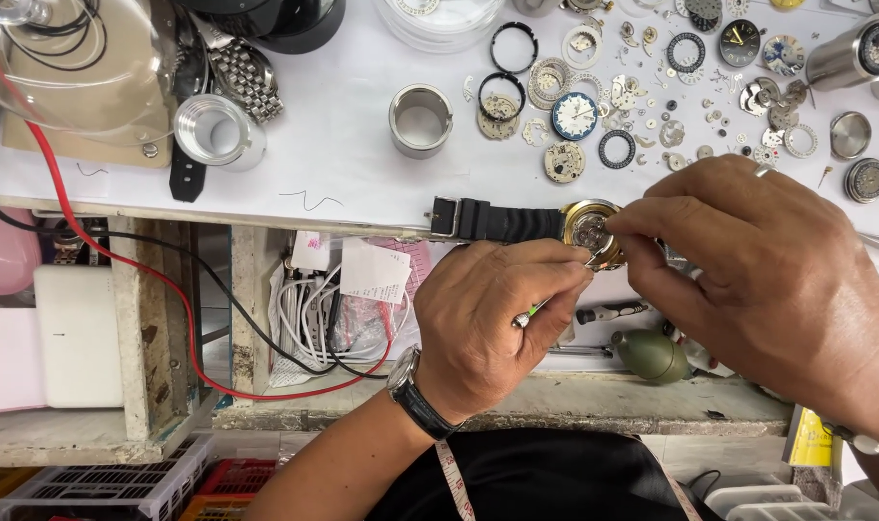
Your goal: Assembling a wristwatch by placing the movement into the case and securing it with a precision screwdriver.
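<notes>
2 paper slips (374,270) hang under the tabletop (343,183) edge, left of centre: a white, roughly square one with faint print, overlapping a pink one behind it. A smaller white tag (311,251) sits just left. A yellow package (808,439) stands at lower right.

two hands (497,318), one open-backed wristwatch (591,232), two metal rings (420,119)

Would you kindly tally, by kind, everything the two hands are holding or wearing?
Watches: 2 (gold-cased watch held by the right hand; wristwatch worn on the left wrist)
Green-ended tool, in the left hand: 1
Finger ring: 1
Beaded bracelet: 1
Total: 5
</notes>
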